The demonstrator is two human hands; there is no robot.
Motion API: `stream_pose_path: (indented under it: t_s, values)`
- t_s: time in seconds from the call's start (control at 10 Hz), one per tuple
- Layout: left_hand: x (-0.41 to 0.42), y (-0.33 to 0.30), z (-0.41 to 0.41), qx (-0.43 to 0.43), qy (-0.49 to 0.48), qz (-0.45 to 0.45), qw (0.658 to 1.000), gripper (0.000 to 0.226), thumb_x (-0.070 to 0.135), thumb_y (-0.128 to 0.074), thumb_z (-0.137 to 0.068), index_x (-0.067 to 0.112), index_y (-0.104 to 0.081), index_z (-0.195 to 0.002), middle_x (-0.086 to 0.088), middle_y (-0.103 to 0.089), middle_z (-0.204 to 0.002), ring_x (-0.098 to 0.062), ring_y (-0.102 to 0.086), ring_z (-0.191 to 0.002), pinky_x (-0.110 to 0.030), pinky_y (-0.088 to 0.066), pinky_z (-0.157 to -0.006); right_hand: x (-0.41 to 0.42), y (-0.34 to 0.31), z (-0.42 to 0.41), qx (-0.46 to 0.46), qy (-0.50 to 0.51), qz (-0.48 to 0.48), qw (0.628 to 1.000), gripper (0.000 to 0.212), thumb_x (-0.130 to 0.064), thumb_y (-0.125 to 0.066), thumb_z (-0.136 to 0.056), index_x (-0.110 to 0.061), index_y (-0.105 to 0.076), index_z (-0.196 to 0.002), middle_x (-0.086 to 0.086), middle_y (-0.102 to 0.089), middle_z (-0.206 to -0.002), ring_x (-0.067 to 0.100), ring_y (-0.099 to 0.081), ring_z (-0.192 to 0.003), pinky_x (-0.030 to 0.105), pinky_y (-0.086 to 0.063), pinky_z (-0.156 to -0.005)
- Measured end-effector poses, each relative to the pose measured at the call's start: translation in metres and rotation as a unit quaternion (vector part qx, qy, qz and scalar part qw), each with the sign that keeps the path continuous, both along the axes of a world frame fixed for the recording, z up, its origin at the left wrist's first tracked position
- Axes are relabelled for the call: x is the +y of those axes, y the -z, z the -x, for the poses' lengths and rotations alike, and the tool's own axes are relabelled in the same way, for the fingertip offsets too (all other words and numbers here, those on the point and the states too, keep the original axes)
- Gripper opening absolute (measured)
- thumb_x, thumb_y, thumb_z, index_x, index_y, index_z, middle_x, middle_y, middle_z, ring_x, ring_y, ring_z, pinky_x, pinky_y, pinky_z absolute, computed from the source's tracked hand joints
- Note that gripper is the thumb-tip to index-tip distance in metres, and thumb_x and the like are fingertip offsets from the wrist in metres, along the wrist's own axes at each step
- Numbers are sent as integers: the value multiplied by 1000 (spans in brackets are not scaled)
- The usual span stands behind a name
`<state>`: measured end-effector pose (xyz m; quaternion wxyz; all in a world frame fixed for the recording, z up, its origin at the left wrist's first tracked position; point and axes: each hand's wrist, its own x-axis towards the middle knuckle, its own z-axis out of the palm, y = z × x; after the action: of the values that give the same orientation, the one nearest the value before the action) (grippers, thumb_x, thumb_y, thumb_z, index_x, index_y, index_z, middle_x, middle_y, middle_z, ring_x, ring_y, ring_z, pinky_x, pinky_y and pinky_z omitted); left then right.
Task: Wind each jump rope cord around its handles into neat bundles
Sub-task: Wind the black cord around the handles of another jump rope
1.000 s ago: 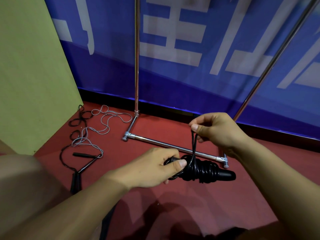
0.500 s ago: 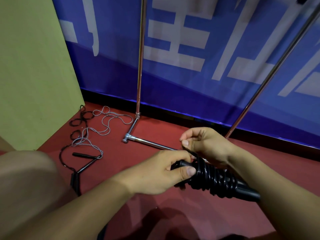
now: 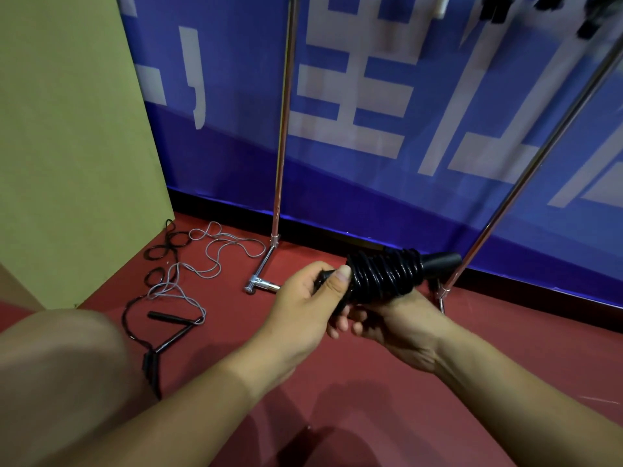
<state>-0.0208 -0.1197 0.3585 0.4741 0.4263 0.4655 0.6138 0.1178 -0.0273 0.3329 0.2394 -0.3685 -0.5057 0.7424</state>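
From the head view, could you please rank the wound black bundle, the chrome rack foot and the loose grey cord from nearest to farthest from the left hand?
1. Wound black bundle: in the left hand itself.
2. Chrome rack foot: on the floor just left of it.
3. Loose grey cord: farther left, toward the green panel.

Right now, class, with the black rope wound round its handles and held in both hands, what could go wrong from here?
1. The left hand pins the coils of the wound bundle with only its thumb; if it eases off, the springy cord may unwind.
2. The loose ropes on the floor, black and grey, lie crossed, so lifting one could drag or knot the other.
3. The right hand only cups it from below, so it could slip.
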Motion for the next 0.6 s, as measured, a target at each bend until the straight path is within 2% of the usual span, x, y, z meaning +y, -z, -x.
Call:
stream_pose_path:
  t_s: [0.1, 0.2, 0.3, 0.4, 0.5, 0.6]
  values:
    - [4, 2, 1, -9, -40, 42, 998, 33, 39, -53, -95, 8, -53, -84, 3, -54, -55, -11, -51, -45, -23, -40, -41, -7, 3, 9, 9, -1, 40, 999, 12, 0, -50, -96, -6, -60, -92, 7, -61, -72, 18, -57, -61, 30, -49, -58]
    - [5, 4, 3, 53, -88, 75, 992, 36, 38, -54, -99, 11, -53, -74, 1, -53, -53, -14, -48, -44, -23, -36, -41, -12, 12, 17, -16, -4, 91, 996, 13, -9, -48, -98, -9, -59, -92, 5, -59, -70, 17, -55, -58, 30, -47, -55]
    - [7, 7, 4, 77, -132, 91, 984, 39, 36, -56, -98, 13, -51, -67, -1, -49, -50, -16, -44, -43, -23, -33, -41, -16, 10, 24, -45, 1, 116, 992, 15, -11, -47, -98, -10, -58, -88, 6, -57, -67, 18, -54, -56, 31, -47, -53]
    - [10, 7, 3, 55, -140, 89, 985, 13, 29, -59, -98, 19, -57, -89, -2, -47, -52, -15, -40, -41, -22, -30, -40, -20, -1, 26, -43, 8, 126, 991, 17, -9, -47, -98, -10, -57, -84, 2, -51, -60, 13, -46, -50, 27, -41, -49]
    - [13, 2, 6, 28, -112, 97, 989, 32, 17, -55, -99, 40, -56, -120, -3, -46, -51, -10, -37, -35, -19, -28, -35, -31, -16, 23, -50, -21, 112, 992, 32, -13, -48, -100, -16, -68, -75, -2, -46, -63, 7, -38, -49, 22, -39, -50]
    - [14, -6, 10, 36, -104, 113, 988, 29, 9, -51, -98, 24, -70, -114, 0, -46, -47, -6, -36, -31, -15, -25, -33, -38, -26, 22, -56, -34, 98, 993, 27, -13, -51, -99, -17, -70, -80, -2, -46, -66, 5, -38, -49, 19, -41, -50]
